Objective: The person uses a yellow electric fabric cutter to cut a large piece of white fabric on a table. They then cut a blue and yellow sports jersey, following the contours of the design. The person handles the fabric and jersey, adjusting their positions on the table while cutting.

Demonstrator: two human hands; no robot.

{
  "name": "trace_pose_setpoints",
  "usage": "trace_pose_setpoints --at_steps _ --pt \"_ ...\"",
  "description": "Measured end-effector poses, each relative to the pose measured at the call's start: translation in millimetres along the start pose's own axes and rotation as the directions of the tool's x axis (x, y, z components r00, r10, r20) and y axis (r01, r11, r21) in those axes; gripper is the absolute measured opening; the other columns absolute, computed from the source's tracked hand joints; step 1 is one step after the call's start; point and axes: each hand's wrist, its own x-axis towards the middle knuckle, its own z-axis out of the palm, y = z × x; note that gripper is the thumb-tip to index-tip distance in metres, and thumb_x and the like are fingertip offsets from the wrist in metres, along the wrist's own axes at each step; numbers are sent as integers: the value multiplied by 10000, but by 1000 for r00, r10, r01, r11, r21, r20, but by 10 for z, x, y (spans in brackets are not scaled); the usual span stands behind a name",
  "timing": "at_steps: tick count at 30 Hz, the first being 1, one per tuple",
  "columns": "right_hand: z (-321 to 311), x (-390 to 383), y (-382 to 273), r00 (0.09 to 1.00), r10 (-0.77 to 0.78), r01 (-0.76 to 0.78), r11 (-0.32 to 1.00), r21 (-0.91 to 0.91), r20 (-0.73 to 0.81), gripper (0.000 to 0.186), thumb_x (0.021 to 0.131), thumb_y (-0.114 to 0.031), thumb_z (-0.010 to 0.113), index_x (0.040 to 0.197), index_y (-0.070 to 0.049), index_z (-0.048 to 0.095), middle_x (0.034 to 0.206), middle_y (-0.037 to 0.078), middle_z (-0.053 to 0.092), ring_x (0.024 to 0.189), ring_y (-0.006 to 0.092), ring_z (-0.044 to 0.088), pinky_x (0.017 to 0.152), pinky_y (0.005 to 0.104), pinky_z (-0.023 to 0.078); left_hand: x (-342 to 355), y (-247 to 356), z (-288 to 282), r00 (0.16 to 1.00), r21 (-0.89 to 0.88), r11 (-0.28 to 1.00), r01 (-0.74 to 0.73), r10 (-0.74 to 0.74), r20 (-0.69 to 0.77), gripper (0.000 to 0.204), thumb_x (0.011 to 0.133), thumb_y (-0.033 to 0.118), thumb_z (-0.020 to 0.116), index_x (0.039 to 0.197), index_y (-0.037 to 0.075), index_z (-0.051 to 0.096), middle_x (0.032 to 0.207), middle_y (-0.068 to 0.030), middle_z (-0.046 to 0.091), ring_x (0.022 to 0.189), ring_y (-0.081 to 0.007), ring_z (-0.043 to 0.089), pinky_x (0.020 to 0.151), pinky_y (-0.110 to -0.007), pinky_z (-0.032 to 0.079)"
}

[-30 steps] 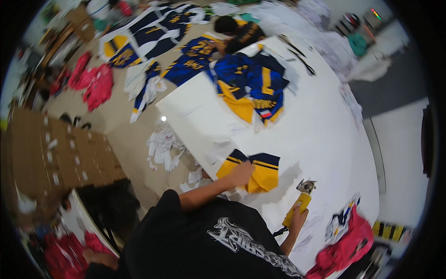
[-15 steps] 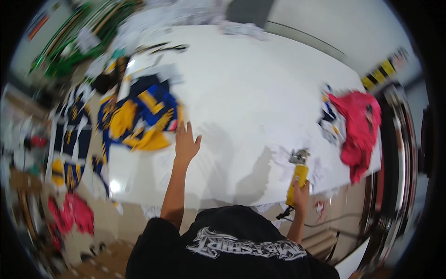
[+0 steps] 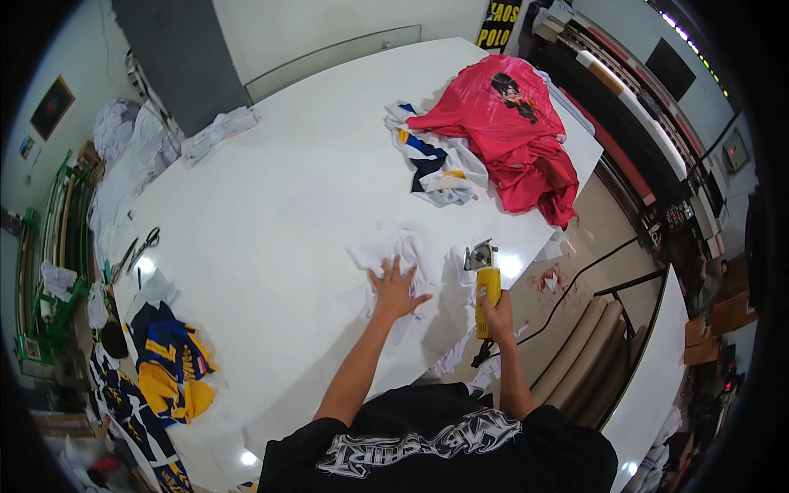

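My left hand (image 3: 396, 293) lies with fingers spread over crumpled white fabric scraps (image 3: 408, 246) near the front of the white table. In my right hand (image 3: 496, 315) is a yellow electric rotary fabric cutter (image 3: 488, 287), gripped round its body. Its metal head with the round blade points away from me, close to the table's right edge. More white scraps (image 3: 460, 267) lie between the left hand and the cutter. A black cord (image 3: 567, 296) runs off to the right from near the cutter's rear end.
A red printed fabric pile (image 3: 526, 140) and white-and-navy pieces (image 3: 436, 168) lie at the far right of the table (image 3: 271, 238). Blue-and-yellow fabric (image 3: 173, 361) and scissors (image 3: 146, 246) are at the left. Brown rolls (image 3: 579, 345) stand beyond the right edge.
My view has turned to the right. My left hand has gone from beside the blue-and-yellow pile onto the white scraps. The cutter stays in my right hand.
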Motion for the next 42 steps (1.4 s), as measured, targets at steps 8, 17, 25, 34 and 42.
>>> trace_pose_setpoints --at_steps 8,17,25,34,42 --pt "175 1034 414 963 243 -269 862 430 115 435 937 -322 717 1104 45 555 954 154 655 757 226 672 690 367 571 -980 -381 180 982 34 984 -173 175 -73 289 867 74 670 1143 -10 660 1286 -171 617 1258 -375 524 1094 -487 407" --pt "145 1512 257 957 251 -237 966 -105 144 562 943 -499 681 1100 35 611 943 206 722 831 299 745 742 414 605 -3725 -679 -329 808 -47 809 585 -577 119 170 783 65 702 921 -26 665 987 -258 607 983 -479 585 888 -587 468" --pt "183 2947 -935 961 -249 277 850 -447 121 634 894 -554 712 1141 27 648 1003 254 730 966 448 717 871 514 575 -4399 -765 -9 444 -30 530 847 -677 587 336 890 325 723 910 -9 755 950 -237 717 956 -450 665 882 -540 521" --pt "2726 3172 -1339 912 -281 372 874 -313 299 877 914 -344 691 1610 -13 272 1286 294 638 1120 458 679 919 548 558 -2627 -1362 -734 589 -74 588 806 -780 211 454 1004 446 629 963 18 776 967 -245 744 963 -403 725 897 -500 548" --pt "2757 286 -754 -45 -416 776 558 294 908 706 979 -408 618 1523 4 437 1190 246 732 1094 393 710 932 478 549 -1127 -1780 -913 805 -152 905 397 -423 -417 538 984 196 665 1464 0 525 1515 -263 484 1390 -469 467 1141 -534 418"
